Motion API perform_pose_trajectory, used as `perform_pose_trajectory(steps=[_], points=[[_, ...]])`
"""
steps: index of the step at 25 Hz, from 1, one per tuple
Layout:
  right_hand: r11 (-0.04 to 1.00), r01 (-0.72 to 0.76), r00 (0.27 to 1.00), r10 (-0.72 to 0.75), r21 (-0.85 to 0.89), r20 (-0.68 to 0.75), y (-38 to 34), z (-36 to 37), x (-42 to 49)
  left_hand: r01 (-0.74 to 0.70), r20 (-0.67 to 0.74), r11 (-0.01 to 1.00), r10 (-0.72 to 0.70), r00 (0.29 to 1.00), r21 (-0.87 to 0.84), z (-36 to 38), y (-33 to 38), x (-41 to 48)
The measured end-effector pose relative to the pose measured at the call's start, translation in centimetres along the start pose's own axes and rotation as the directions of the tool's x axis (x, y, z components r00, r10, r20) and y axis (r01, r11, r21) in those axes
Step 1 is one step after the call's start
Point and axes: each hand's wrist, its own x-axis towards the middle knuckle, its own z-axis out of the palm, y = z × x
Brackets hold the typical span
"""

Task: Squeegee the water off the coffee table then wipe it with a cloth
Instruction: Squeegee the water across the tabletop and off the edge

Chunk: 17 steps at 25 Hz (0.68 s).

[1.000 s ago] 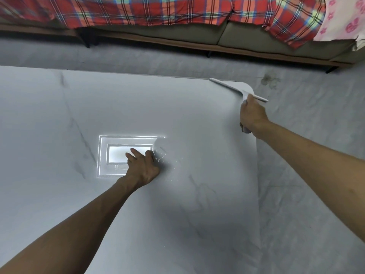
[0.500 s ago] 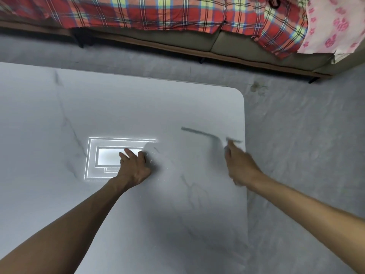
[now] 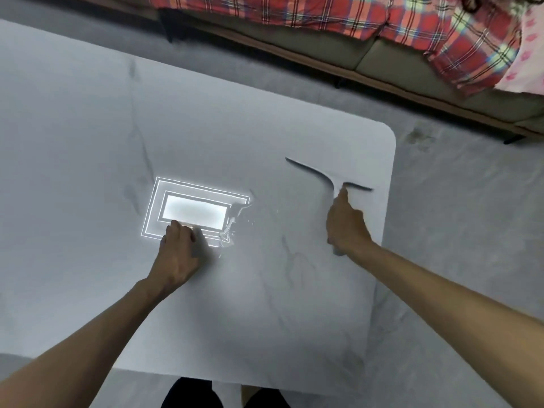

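Coffee table (image 3: 88,142): pale, marble-veined top with a rounded far right corner, standing on a grey floor (image 3: 456,201).

Right hand (image 3: 346,223): closed around the handle of the squeegee (image 3: 331,184), index finger stretched up along the neck. The end of the handle pokes out below the heel of the hand. The blade lies across the top just beyond the fingertips, slanting from far left to near right, near the table's right edge and short of the far corner. Its outline is smeared, so I cannot tell whether the rubber edge touches the surface.

Left hand (image 3: 179,257): resting on the table towards the middle, fingers loosely bent against the top, gripping nothing. It sits well apart from the squeegee, to its left.

Water (image 3: 232,228): thin glinting streaks and beads just to the right of the left hand's fingers, between the two hands. A bright rectangular light reflection (image 3: 194,212) lies just beyond the left knuckles.

Beyond the table: a sofa (image 3: 397,66) draped with a red plaid blanket (image 3: 323,13).
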Motion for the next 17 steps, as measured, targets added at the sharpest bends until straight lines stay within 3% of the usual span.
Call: perform_pose_trajectory(steps=[2, 4, 9, 12, 14, 17], points=[[0.995, -0.073, 0.99, 0.065, 0.063, 0.123, 0.7, 1.8, -4.0, 0.018, 0.028, 1.0, -0.019, 0.999, 0.01, 0.9, -0.7, -0.6], [1.0, -0.002, 0.977, 0.008, -0.028, 0.214, 0.9, 2.3, -7.9, 0.027, 0.036, 0.999, -0.026, 0.999, -0.02, 1.3, -1.1, -0.9], [0.992, 0.12, 0.992, -0.119, -0.043, 0.035, -5.9, -0.2, -0.4, 0.107, -0.04, 0.981, -0.115, 0.993, -0.16, 1.3, -2.7, -2.7], [0.987, 0.13, 0.989, -0.123, 0.095, -0.083, -12.1, -1.1, 5.4, 0.135, -0.065, 0.982, -0.144, 0.987, -0.13, 2.1, -4.9, -4.3], [0.986, 0.137, 0.987, -0.128, 0.094, -0.093, -15.3, 0.3, 6.5, 0.173, -0.078, 0.978, -0.183, 0.98, -0.115, 2.8, -6.6, -5.1], [0.968, 0.251, 0.966, -0.249, 0.014, -0.069, -17.3, 4.2, 5.4, 0.175, -0.067, 0.978, -0.183, 0.981, -0.11, 3.9, -8.3, -6.3]])
